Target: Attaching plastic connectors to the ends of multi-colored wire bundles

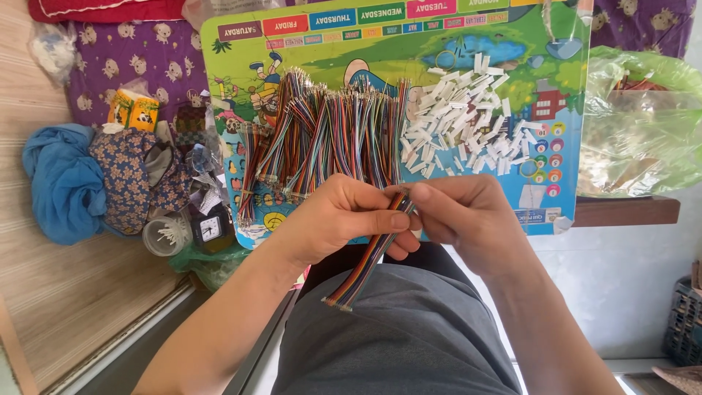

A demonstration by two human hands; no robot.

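At the far left of the frame lie a blue cloth (pixel 62 183) and a flowered cloth (pixel 131 179), with a small black clock (pixel 210 229) just beside them. These stay well apart from the work.

In the centre, the left hand (pixel 344 219) is closed around a flat multicoloured ribbon of wires (pixel 369 256), which hangs down over the lap toward the lower middle. The right hand (pixel 468 216) pinches the upper end of the same ribbon between thumb and fingers. I judge that the step in hand is to prepare this wire end, probably for one white connector. The next move asks for a steady, precise pinch at the tip.

Above the hands, a colourful board (pixel 556 88) carries a row of wire bundles (pixel 322 132) and, to the right, a heap of white connectors (pixel 468 124). At upper right is a green plastic bag (pixel 643 124). Nothing blocks the hands.
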